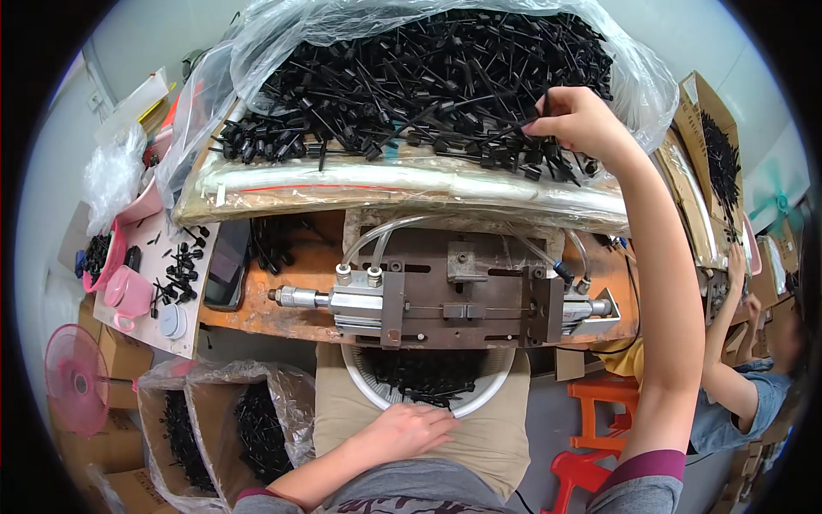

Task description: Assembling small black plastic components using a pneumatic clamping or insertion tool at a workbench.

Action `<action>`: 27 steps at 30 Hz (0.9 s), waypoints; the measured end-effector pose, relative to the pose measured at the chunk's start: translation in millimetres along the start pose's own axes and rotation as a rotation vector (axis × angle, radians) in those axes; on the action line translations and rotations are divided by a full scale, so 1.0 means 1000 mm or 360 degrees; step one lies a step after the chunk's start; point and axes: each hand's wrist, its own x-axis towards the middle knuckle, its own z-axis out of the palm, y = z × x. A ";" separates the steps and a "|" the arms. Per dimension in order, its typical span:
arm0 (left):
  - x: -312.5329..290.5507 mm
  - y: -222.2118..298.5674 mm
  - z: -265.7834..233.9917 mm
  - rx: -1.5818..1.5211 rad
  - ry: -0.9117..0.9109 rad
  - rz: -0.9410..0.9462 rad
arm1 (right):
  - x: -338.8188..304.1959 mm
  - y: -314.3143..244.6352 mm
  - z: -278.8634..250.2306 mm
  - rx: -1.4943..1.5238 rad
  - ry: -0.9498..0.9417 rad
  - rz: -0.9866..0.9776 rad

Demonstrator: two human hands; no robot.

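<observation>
Up at the right end of a large heap of black plastic parts (385, 81), my right hand (584, 124) is closed in a pinch. A thin-stemmed black plastic part seems to be between its thumb and fingers, though the dark heap behind makes its outline hard to follow. My left hand (409, 431) lies with fingers stretched over the front rim of a white basket (503, 381) on my lap. Several more black parts fill that basket. Between heap and basket sits a metal fixture (462, 291) with a pneumatic cylinder (357, 308) at its left end and clear air hoses.
Clear plastic sheeting (646, 94) surrounds the heap. Left are a pink table (175, 330) with loose parts, a phone (227, 265), a pink fan (77, 377) and lined boxes (193, 398) of parts. Right are red stools (591, 420) and a co-worker (745, 394) with raised arms.
</observation>
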 end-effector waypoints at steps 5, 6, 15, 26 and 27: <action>-0.001 0.000 0.002 -0.0013 0.0002 0.0001 | -0.014 0.003 -0.012 0.0274 0.0187 0.0112; 0.000 0.000 0.002 -0.0015 0.0001 0.0001 | -0.017 0.003 -0.014 0.0313 0.0228 0.0129; 0.006 0.010 -0.022 -0.0038 0.0255 0.0015 | -0.046 0.018 -0.037 0.1207 0.0526 -0.0117; 0.058 0.039 -0.107 -0.0243 0.1159 -0.0065 | -0.190 -0.044 0.064 0.1642 -0.0161 0.0340; 0.058 0.038 -0.106 -0.0253 0.1080 -0.0043 | -0.197 -0.041 0.072 0.1708 -0.0220 0.0375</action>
